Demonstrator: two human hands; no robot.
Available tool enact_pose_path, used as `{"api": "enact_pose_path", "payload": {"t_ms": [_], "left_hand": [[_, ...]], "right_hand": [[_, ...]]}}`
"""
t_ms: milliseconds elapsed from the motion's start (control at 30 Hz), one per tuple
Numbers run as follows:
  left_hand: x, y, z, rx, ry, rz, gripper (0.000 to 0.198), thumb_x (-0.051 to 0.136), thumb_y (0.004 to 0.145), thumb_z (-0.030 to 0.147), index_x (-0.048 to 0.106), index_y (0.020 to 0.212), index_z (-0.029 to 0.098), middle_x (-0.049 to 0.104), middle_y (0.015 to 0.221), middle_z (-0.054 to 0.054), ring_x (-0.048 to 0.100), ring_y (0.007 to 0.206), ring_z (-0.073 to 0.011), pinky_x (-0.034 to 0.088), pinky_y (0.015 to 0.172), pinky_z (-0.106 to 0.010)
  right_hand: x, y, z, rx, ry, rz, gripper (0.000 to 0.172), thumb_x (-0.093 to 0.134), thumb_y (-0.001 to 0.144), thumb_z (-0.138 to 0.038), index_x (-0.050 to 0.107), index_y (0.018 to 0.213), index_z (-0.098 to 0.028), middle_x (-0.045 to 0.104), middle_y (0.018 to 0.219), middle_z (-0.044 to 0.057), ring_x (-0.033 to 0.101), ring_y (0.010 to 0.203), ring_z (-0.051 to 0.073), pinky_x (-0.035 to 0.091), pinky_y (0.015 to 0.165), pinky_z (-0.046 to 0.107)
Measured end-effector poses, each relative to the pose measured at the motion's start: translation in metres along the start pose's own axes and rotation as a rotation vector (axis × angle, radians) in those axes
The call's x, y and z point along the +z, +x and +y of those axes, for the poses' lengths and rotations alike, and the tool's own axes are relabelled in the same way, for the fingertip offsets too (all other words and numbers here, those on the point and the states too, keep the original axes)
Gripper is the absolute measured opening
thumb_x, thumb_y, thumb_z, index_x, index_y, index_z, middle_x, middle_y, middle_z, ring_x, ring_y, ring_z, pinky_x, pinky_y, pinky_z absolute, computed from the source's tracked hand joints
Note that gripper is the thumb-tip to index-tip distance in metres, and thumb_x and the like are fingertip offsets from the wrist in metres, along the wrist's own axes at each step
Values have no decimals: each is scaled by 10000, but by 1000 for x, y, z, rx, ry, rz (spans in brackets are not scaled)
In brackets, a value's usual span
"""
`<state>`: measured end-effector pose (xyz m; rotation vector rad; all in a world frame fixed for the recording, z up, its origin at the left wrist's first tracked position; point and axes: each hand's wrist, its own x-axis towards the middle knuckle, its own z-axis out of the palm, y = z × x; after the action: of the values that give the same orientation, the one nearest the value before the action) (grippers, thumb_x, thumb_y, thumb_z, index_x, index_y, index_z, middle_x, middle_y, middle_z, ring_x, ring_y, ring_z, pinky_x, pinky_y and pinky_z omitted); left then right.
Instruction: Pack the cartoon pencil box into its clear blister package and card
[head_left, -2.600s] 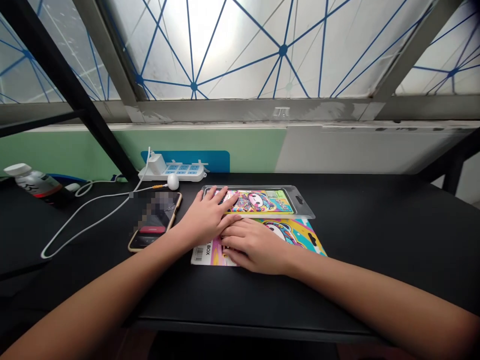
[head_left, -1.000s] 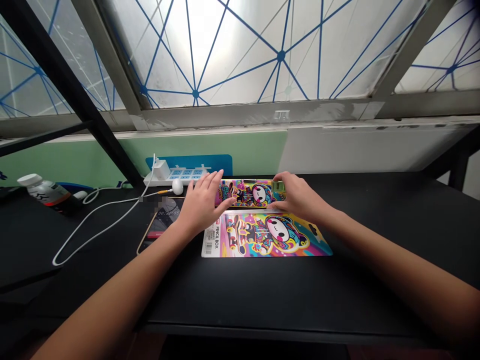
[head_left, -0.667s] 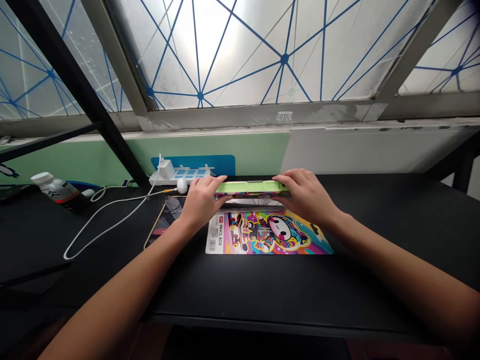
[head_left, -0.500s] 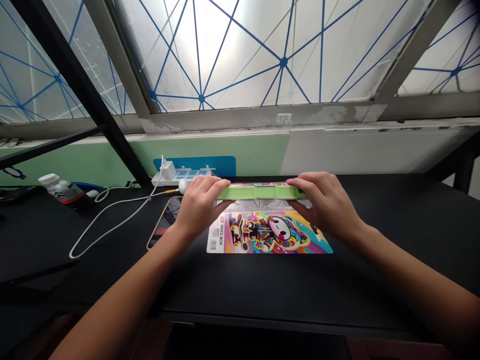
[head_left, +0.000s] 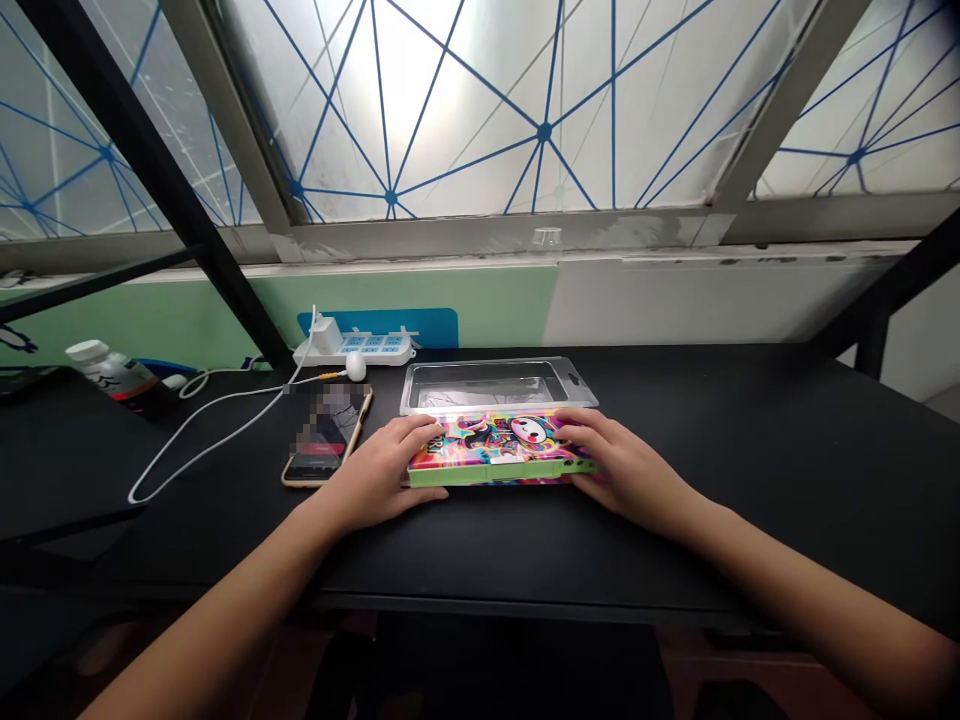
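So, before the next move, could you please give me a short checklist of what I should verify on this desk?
1. Left hand at the left end of the box: ok.
2. Right hand at its right end: ok.
3. Picture side of the box showing upward: ok.
4. Plastic tray apart from the box: cannot tell, they meet in view.
5. Phone apart from the left hand: cannot tell, very close in view.
6. Bottle away from both hands: ok.

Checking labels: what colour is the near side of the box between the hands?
Light green: the near side of the box, shown in the head view.
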<state>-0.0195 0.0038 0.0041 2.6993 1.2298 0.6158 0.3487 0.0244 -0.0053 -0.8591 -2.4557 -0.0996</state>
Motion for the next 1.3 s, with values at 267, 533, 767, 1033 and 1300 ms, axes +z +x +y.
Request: {"api": "enact_pose_path", "payload": {"t_ms": [267,533,767,1033,1300], "left_hand": [[-3,-1,5,-166,-120,-99,801,718,870,490,345,1528,227,398,1570,-174,413,1448,-357,375,1188,-527],[1,2,2,-229,-192,-28,928,794,810,424,263,1550,247,457,1517,-181,472,1400,-354,413,1140,-543],[8,-2,2,-223,-224,21,1211,850,757,453,16,1623,303,480,1489,-188,511,1361,-370,455,1082,-553],[10,-1,5,-244,-242,16,1319,871,730,463,-91,1622,332,550,1428,-174,546,1306,-383,440,1060,-595],[9,-1,3,-191,-209,27,1251,860,736,524,1,1625,333,481,1497,-196,570,1285,-376,462,1055,-589]], "right_hand": [[-7,-4,14,156,210,-114,598,749,855,-492,490,1352,-282,527,1446,150,557,1303,334,539,1023,507],[-10,-4,21,216,258,-64,552,790,805,-516,610,1265,-268,667,1299,131,642,1194,335,559,976,503],[-20,5,15,479,332,77,369,505,981,-565,686,999,-243,752,841,45,706,708,225,558,618,343],[-12,7,24,705,361,143,331,543,954,-588,568,990,-260,700,662,-11,656,542,214,515,550,359],[-9,6,30,602,276,241,397,611,913,-571,577,1108,-228,683,772,36,646,642,220,543,553,363]]}}
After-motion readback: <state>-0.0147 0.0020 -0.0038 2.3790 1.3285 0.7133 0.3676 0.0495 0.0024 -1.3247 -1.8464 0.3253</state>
